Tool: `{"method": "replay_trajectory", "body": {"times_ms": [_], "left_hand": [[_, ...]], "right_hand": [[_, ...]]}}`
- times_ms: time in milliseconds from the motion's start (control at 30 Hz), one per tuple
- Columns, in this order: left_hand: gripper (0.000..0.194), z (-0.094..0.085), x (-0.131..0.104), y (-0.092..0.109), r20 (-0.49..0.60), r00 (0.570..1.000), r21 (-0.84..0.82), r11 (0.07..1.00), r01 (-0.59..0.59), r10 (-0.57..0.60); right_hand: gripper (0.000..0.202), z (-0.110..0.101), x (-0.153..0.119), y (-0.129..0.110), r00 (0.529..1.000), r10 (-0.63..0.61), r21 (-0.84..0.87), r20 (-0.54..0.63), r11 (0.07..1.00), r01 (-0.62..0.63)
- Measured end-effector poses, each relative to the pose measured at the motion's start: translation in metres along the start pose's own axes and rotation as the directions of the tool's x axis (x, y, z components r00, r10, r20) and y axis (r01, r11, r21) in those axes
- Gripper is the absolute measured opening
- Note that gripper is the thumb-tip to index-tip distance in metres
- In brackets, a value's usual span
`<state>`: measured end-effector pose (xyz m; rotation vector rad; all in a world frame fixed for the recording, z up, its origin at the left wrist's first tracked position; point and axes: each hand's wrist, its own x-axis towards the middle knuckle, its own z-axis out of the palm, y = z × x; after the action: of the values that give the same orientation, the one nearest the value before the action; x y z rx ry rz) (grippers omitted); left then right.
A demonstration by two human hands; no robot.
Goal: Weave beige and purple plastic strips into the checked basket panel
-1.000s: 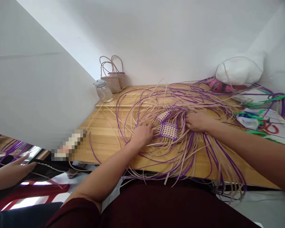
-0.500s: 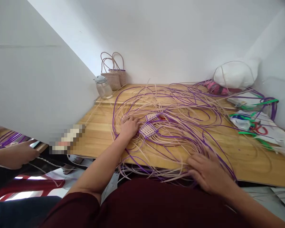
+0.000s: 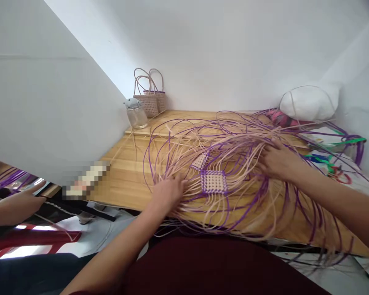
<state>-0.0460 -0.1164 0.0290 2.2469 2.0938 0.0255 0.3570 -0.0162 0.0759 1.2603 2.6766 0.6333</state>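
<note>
A small square woven panel (image 3: 213, 182) in beige with a purple border lies in the middle of the table, long strands fanning out from its sides. Just behind it to the left sits a second woven panel (image 3: 199, 162), partly covered by strands. My left hand (image 3: 169, 192) is closed on beige strands left of the near panel. Over on the right, my right hand (image 3: 276, 159) is closed round a bundle of beige and purple strands (image 3: 249, 147), raised a little off the table. Its fingertips are partly hidden among the strands.
Woven bags (image 3: 150, 102) and a lidded glass jar (image 3: 136, 114) stand at the back left. Red-handled scissors (image 3: 341, 175) lie at right near a white stuffed bag (image 3: 309, 102). Another person's hand (image 3: 15, 207) is at far left. Strands hang over the table's front edge.
My right hand has moved from the front edge up and back, lifting strands with it. The panels have shifted right and turned. My left hand has come slightly nearer to me.
</note>
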Motion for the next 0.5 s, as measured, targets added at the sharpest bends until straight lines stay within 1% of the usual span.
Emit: {"method": "replay_trajectory", "body": {"times_ms": [67,100,133,167,200,267,300,333,367,433,467,500], "left_hand": [[0.052,-0.009,0.001,-0.025,0.012,0.997,-0.009,0.997,0.073,-0.073],[0.050,-0.013,0.003,-0.036,0.028,0.996,-0.016,0.996,0.090,-0.089],[0.048,-0.017,0.005,-0.043,0.044,0.995,-0.018,0.996,0.092,-0.091],[0.045,-0.020,0.007,-0.046,0.054,0.995,-0.011,0.996,0.084,-0.083],[0.043,-0.023,0.012,-0.045,0.057,0.996,0.004,0.998,0.062,-0.062],[0.040,-0.028,0.026,-0.031,0.025,0.999,0.034,0.999,-0.023,0.022],[0.039,-0.029,0.037,-0.021,0.002,0.996,0.036,0.995,-0.093,0.093],[0.039,-0.030,0.050,-0.009,-0.018,0.983,0.029,0.983,-0.182,0.182],[0.039,-0.031,0.066,0.002,-0.020,0.959,0.020,0.959,-0.281,0.281],[0.038,-0.031,0.099,0.019,0.006,0.885,-0.005,0.885,-0.465,0.465],[0.038,-0.030,0.115,0.022,0.004,0.855,-0.006,0.855,-0.519,0.519],[0.038,-0.029,0.130,0.020,-0.014,0.845,0.007,0.845,-0.535,0.535]], "right_hand": [[0.034,0.010,-0.023,-0.025,0.999,-0.047,0.060,0.026,0.997,0.045],[0.033,0.016,-0.038,-0.036,1.000,-0.016,0.133,0.019,0.991,0.014],[0.032,0.021,-0.053,-0.046,1.000,0.014,0.177,0.028,0.984,-0.019],[0.031,0.025,-0.067,-0.053,0.998,0.051,0.200,0.028,0.978,-0.055],[0.029,0.029,-0.077,-0.058,0.996,0.088,0.218,0.022,0.972,-0.090],[0.025,0.031,-0.088,-0.066,0.992,0.126,0.238,-0.014,0.964,-0.119],[0.023,0.030,-0.089,-0.069,0.991,0.129,0.252,-0.034,0.961,-0.116],[0.022,0.029,-0.088,-0.071,0.991,0.126,0.267,-0.051,0.957,-0.108],[0.021,0.028,-0.087,-0.073,0.990,0.127,0.282,-0.065,0.954,-0.104],[0.020,0.027,-0.087,-0.075,0.988,0.134,0.308,-0.082,0.946,-0.103],[0.021,0.027,-0.090,-0.076,0.987,0.137,0.323,-0.084,0.941,-0.103],[0.021,0.027,-0.096,-0.076,0.984,0.154,0.338,-0.091,0.934,-0.115]]}}
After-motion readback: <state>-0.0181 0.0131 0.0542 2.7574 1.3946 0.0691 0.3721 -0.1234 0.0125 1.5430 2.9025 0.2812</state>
